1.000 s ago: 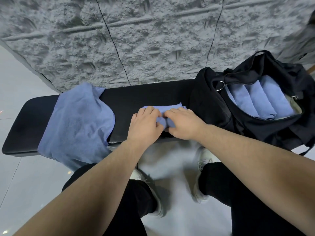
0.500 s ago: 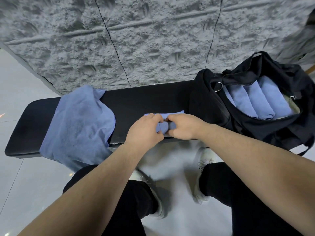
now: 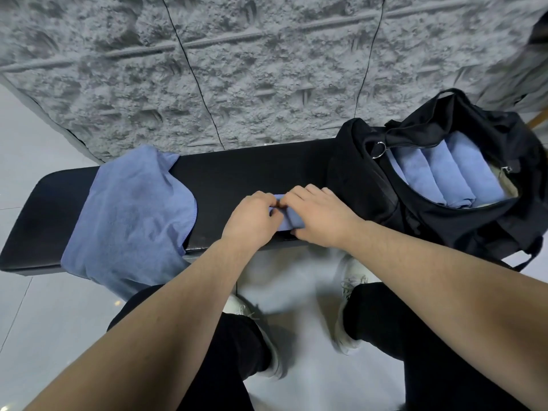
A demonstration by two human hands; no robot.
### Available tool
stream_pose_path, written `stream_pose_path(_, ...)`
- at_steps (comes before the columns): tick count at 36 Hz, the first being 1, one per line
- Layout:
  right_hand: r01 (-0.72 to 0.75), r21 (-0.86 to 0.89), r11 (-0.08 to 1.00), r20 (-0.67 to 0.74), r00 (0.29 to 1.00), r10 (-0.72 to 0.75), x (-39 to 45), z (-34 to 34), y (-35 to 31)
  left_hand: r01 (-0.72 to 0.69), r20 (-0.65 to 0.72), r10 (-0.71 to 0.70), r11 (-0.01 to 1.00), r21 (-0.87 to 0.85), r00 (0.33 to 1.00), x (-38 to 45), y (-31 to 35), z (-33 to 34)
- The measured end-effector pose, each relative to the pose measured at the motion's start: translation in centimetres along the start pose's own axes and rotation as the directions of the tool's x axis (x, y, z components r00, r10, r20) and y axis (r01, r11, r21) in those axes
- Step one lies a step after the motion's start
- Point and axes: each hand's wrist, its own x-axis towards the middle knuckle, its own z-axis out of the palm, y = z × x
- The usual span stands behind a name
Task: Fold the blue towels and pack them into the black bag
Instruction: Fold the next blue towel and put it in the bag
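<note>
A small rolled blue towel (image 3: 289, 221) lies on the black bench (image 3: 252, 170), mostly hidden under my hands. My left hand (image 3: 252, 218) and my right hand (image 3: 317, 216) both curl their fingers round it, thumbs meeting at its top. To the right stands the open black bag (image 3: 370, 185) with three rolled blue towels (image 3: 450, 176) side by side inside. A pile of unfolded blue towels (image 3: 130, 218) drapes over the bench's left part and hangs off its front edge.
A rough grey stone wall (image 3: 237, 69) rises right behind the bench. Below the bench are the pale floor (image 3: 38, 321), my dark trouser legs and white shoes (image 3: 347, 307). Bare bench surface lies between the pile and my hands.
My hands have rolled the small towel up tighter and further toward the wall; less of it shows beyond my fingers than a second ago. Bag and pile have not moved.
</note>
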Motion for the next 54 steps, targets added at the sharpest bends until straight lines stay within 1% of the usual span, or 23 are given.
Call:
stream_pose_path(3, -0.025, 0.068, 0.997, -0.014, 1.000, 0.026, 0.3, -0.2, 0.1, -0.038, 0.004, 0.038, 0.999, 0.003, 0.999, 0.0, -0.4, 0.2)
stream_pose_path(5, -0.060, 0.133, 0.989, 0.001, 0.998, 0.060, 0.5, -0.3, 0.2, -0.059, -0.001, 0.059, 0.998, 0.033, 0.998, -0.2, -0.5, 0.3)
stream_pose_path(9, -0.122, 0.203, 0.972, 0.035, 0.992, 0.117, 0.9, -0.4, 0.4, -0.081, -0.035, 0.083, 0.995, 0.066, 0.996, -0.6, -0.3, -0.1)
stream_pose_path(13, -0.158, 0.290, 0.944, 0.074, 0.987, 0.143, 0.9, -0.4, 0.4, -0.075, -0.007, 0.076, 0.990, 0.122, 0.997, -1.0, 0.1, -0.5)
stream_pose_path(17, -0.212, 0.367, 0.906, 0.143, 0.975, 0.170, 0.7, -0.6, 0.3, -0.095, 0.088, 0.082, 0.984, 0.154, 0.993, -1.5, -0.2, -0.3)
stream_pose_path(21, -0.274, 0.453, 0.848, 0.194, 0.959, 0.206, 0.5, -1.0, 0.2, -0.090, 0.099, 0.079, 0.989, 0.115, 0.992, -1.3, -0.3, -0.1)
stream_pose_path(24, -0.330, 0.516, 0.791, 0.232, 0.942, 0.242, 0.6, -0.8, 0.6, -0.058, 0.056, 0.056, 0.997, 0.050, 0.997, -1.0, -0.2, -0.2)
stream_pose_path(26, -0.337, 0.530, 0.779, 0.234, 0.940, 0.248, 0.6, -0.6, 0.8, -0.036, 0.040, 0.036, 0.999, -0.003, 0.999, -0.9, -0.2, -0.2)
stream_pose_path(30, -0.258, 0.436, 0.862, 0.173, 0.964, 0.201, 0.2, -0.7, 0.7, -0.041, 0.035, 0.040, 0.999, 0.014, 0.999, -0.5, -0.1, 0.1)
stream_pose_path(33, -0.204, 0.379, 0.903, 0.070, 0.979, 0.192, 0.2, -1.1, 0.5, -0.013, 0.040, 0.012, 0.999, 0.034, 0.999, 0.2, -0.4, 0.6)
stream_pose_path(36, -0.155, 0.325, 0.933, -0.007, 0.986, 0.167, 0.4, -1.2, 0.4, 0.038, 0.077, -0.042, 0.998, 0.041, 0.996, 1.0, -0.9, 1.1)
stream_pose_path(39, -0.147, 0.296, 0.944, -0.019, 0.987, 0.160, 0.5, -1.2, 0.3, 0.056, 0.099, -0.060, 0.997, 0.048, 0.993, 0.8, -0.4, 0.8)
stream_pose_path(42, -0.145, 0.258, 0.955, -0.018, 0.988, 0.154, 0.5, -1.4, 0.0, 0.095, 0.072, -0.096, 0.995, 0.021, 0.993, 0.8, -0.3, 0.6)
stream_pose_path(46, -0.179, 0.156, 0.972, 0.047, 0.984, 0.173, 0.5, -1.1, -0.2, 0.156, 0.021, -0.155, 0.982, -0.106, 0.988, 0.9, -0.4, 0.9)
stream_pose_path(49, -0.263, 0.161, 0.951, 0.127, 0.961, 0.244, 0.7, -0.6, 0.2, 0.204, -0.024, -0.217, 0.944, -0.259, 0.976, 1.0, -0.5, 0.9)
stream_pose_path(51, -0.287, 0.152, 0.946, 0.137, 0.954, 0.268, 0.8, -0.3, 0.4, 0.238, -0.021, -0.264, 0.900, -0.365, 0.964, 1.2, -0.7, 0.7)
stream_pose_path(54, -0.293, 0.134, 0.947, 0.108, 0.954, 0.280, 0.9, 0.0, 0.1, 0.255, -0.006, -0.289, 0.853, -0.454, 0.957, 1.2, -0.7, 0.5)
